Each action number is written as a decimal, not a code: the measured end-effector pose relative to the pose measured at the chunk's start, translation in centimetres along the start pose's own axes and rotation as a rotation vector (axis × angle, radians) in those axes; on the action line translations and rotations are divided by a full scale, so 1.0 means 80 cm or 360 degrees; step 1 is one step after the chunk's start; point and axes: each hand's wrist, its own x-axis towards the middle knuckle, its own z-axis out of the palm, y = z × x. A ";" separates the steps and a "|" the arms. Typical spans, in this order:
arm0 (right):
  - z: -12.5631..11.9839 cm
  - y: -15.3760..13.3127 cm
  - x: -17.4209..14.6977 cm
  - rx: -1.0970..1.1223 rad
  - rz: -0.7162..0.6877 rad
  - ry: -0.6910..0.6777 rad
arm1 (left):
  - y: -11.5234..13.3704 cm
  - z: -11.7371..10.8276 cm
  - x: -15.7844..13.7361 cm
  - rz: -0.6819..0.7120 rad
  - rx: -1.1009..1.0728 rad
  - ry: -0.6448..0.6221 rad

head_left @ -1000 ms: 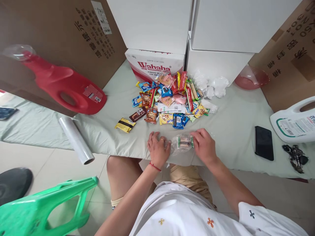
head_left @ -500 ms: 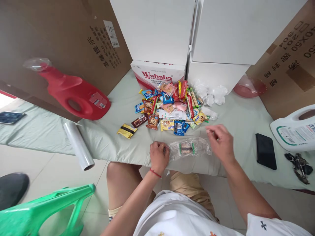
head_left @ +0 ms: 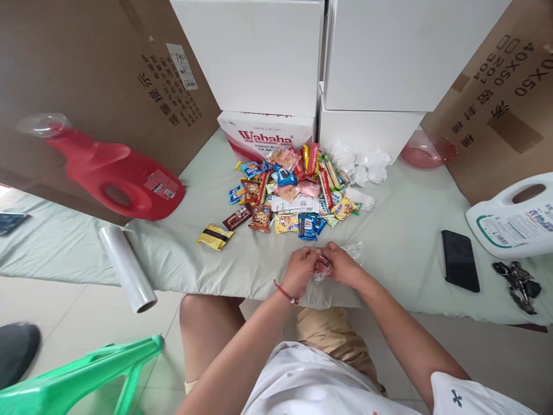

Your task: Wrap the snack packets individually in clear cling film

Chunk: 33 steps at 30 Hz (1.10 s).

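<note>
My left hand (head_left: pixel 301 271), with a red string bracelet at its wrist, is closed on clear plastic wrap (head_left: pixel 355 251). Opposite it, fingertips nearly meeting, my right hand (head_left: pixel 343 265) grips the same wrap from the other side. The wrap is bunched between both hands and sticks out past the right one. The small snack packet that lay on it is mostly hidden by my fingers. Just beyond lies a heap of wrapped snacks, with a blue packet (head_left: pixel 307 226) and a yellow cookie packet (head_left: pixel 287 223) nearest. A yellow packet with a black band (head_left: pixel 215 237) lies apart at the left.
A roll of plastic film (head_left: pixel 128 269) overhangs the table's front edge. A red detergent bottle (head_left: pixel 129 184) stands left. White balled bundles (head_left: pixel 367 166) sit behind the heap. At right are a phone (head_left: pixel 460 260), keys (head_left: pixel 518 286) and a white jug (head_left: pixel 514 222). Boxes wall the back.
My right hand has come left and down to meet my left hand, which has moved right. The spread wrap is now gathered around the packet. The view has shifted slightly.
</note>
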 end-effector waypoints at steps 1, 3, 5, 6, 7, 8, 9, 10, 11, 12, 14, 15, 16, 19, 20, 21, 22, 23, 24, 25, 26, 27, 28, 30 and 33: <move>-0.006 0.001 -0.004 0.0048 -0.0002 -0.0020 | -0.003 0.009 0.003 -0.0006 0.0047 -0.0005; -0.024 0.009 -0.017 0.0242 0.0010 -0.0039 | -0.012 0.020 0.004 0.0012 0.0127 0.0019; -0.046 0.021 -0.032 0.0360 0.0087 0.0144 | -0.018 0.021 0.001 0.0160 0.0347 0.0032; -0.055 0.028 -0.040 0.0303 0.0152 0.0331 | -0.019 0.020 -0.001 0.0264 0.0507 0.0027; -0.062 0.035 -0.046 0.0151 0.0223 0.0541 | -0.019 0.018 -0.003 0.0361 0.0675 0.0015; -0.066 0.043 -0.051 -0.0049 0.0287 0.0716 | -0.019 0.018 -0.005 0.0435 0.0830 0.0001; -0.067 0.049 -0.054 -0.0243 0.0334 0.0822 | -0.018 0.018 -0.006 0.0477 0.0950 -0.0008; -0.065 0.055 -0.057 -0.0393 0.0361 0.0850 | -0.016 0.018 -0.007 0.0483 0.1027 -0.0011; -0.061 0.059 -0.058 -0.0481 0.0368 0.0820 | -0.015 0.020 -0.008 0.0481 0.1088 -0.0006; -0.057 0.061 -0.058 -0.0508 0.0360 0.0771 | -0.013 0.021 -0.009 0.0484 0.1147 0.0003; -0.050 0.060 -0.058 -0.0423 0.0324 0.0715 | -0.009 0.024 -0.010 0.0496 0.1278 0.0017; -0.048 0.057 -0.058 -0.0329 0.0305 0.0714 | -0.007 0.026 -0.012 0.0497 0.1350 0.0019; -0.049 0.053 -0.057 -0.0214 0.0299 0.0716 | -0.005 0.027 -0.013 0.0493 0.1420 0.0018; -0.054 0.040 -0.055 0.0105 0.0407 0.0642 | 0.001 0.030 -0.017 0.0450 0.1596 0.0030; -0.056 0.035 -0.053 0.0171 0.0473 0.0577 | 0.003 0.031 -0.017 0.0420 0.1631 0.0040; -0.055 0.030 -0.051 0.0229 0.0536 0.0519 | 0.004 0.033 -0.018 0.0383 0.1652 0.0056; -0.054 0.025 -0.049 0.0291 0.0587 0.0497 | 0.005 0.034 -0.017 0.0344 0.1664 0.0072; -0.050 0.018 -0.046 0.0365 0.0617 0.0525 | 0.005 0.037 -0.017 0.0311 0.1670 0.0086; -0.045 0.010 -0.043 0.0448 0.0625 0.0595 | 0.005 0.039 -0.016 0.0286 0.1674 0.0095; -0.039 0.000 -0.039 0.0529 0.0612 0.0685 | 0.005 0.042 -0.015 0.0272 0.1674 0.0100; -0.032 -0.011 -0.035 0.0590 0.0571 0.0757 | 0.004 0.043 -0.014 0.0268 0.1667 0.0104; -0.024 -0.023 -0.030 0.0619 0.0503 0.0789 | 0.003 0.043 -0.013 0.0268 0.1642 0.0109; -0.015 -0.033 -0.026 0.0616 0.0416 0.0776 | 0.003 0.041 -0.012 0.0277 0.1581 0.0115; 0.001 -0.049 -0.017 0.0544 0.0240 0.0676 | 0.003 0.026 -0.010 0.0294 0.1285 0.0045; 0.021 -0.054 -0.010 0.0389 0.0162 0.0560 | 0.007 -0.019 -0.011 0.0170 0.0453 -0.0364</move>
